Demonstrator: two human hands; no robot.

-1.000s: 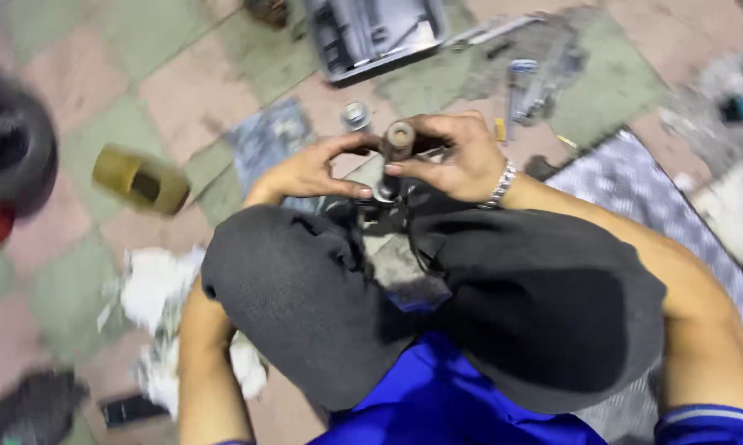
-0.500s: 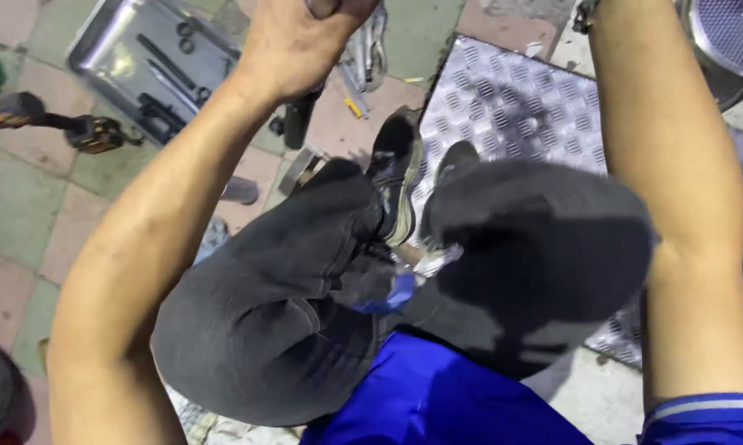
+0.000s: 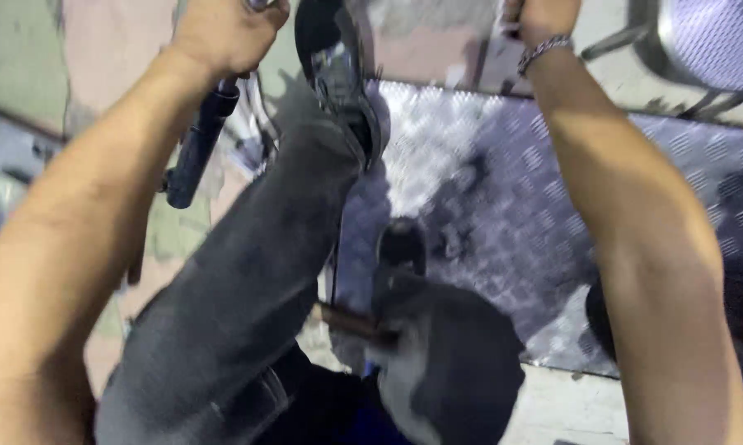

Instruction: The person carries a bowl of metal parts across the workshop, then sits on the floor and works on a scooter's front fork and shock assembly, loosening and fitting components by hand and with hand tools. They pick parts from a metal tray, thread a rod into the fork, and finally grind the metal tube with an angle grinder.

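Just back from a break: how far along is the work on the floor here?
Done: nothing finished shows in this view. In hand: the left hand grips a dark cylindrical tool; the right hand, cut off by the frame, is raised beyond the chequered metal plate. Left: cannot tell, since what the hands work on is out of view.

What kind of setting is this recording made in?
Probably an informal repair workshop at floor level. The person sits low over a metal tread plate laid on a tiled floor, and a dark tool handle hangs below the left hand. The right hand is cut off by the frame's top edge.
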